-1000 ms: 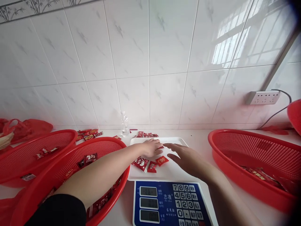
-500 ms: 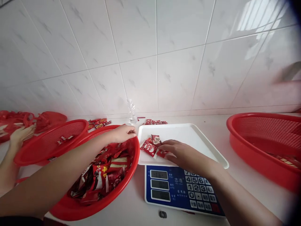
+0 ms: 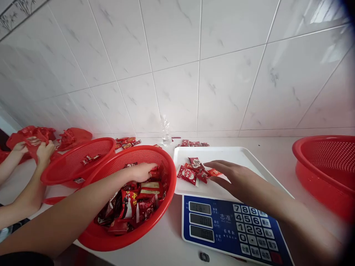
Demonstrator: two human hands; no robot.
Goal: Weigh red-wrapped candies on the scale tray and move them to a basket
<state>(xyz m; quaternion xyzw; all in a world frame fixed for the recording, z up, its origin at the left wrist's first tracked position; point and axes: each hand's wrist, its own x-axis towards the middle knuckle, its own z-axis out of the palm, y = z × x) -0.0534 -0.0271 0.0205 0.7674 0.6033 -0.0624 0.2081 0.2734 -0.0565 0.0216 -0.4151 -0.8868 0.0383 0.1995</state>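
Note:
My left hand is inside a red plastic basket, fingers curled down on a small red candy packet near its far right side; the fingertips are partly hidden. Shiny red and dark wrapped candies fill the basket. On the right, my right hand hovers with fingers apart over the white tray of a scale. Beside its fingertips lie several red candy packets in a loose cluster. The blue scale panel with keys and displays sits in front of the tray.
A second red basket with a few packets stands at left, another basket at right. A clear plastic bottle and loose packets are by the tiled wall. At far left, another person's hands handle a red bag.
My left hand has gone from the basket's far rim down into the candies. My right hand has drawn slightly off the packets, and an orange-red one now shows by it. The view has shifted left.

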